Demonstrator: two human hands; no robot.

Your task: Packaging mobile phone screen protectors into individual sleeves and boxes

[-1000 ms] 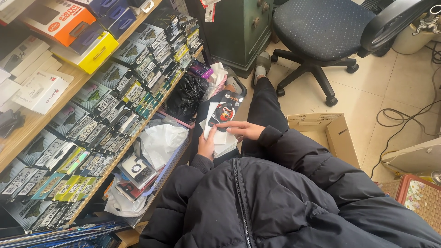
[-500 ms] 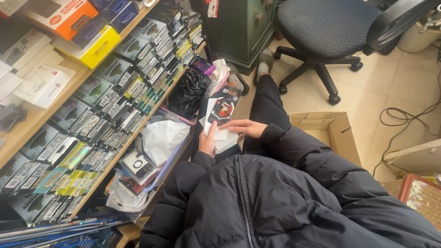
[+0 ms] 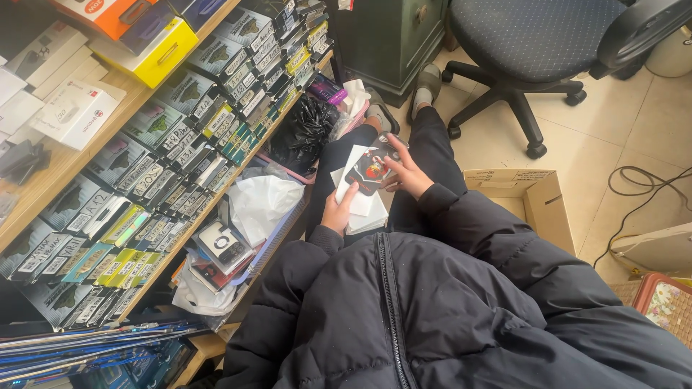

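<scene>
From the head view I see my left hand [image 3: 337,213] closed around a stack of flat white card packets [image 3: 358,203], its fingers curled under the near edge and the thumb up along the left side. The stack stands tilted over my lap, just in front of the black puffer jacket [image 3: 432,310] I am wearing. My right hand [image 3: 408,173] is on a dark glossy phone case with a red and white figure printed on it [image 3: 369,171], which lies against the front of the white stack; the fingers are bent around its far right edge, so both hands meet on the same bundle. To the left, a wooden shelf [image 3: 50,180] carries rows of small boxed packets standing on edge. Below it sits a crumpled white plastic bag [image 3: 263,205], with a black crinkled bag [image 3: 306,133] farther off. To the right, an open brown cardboard box [image 3: 533,202] rests on the tiled floor, and a blue office chair [image 3: 533,36] stands at the far side.
</scene>
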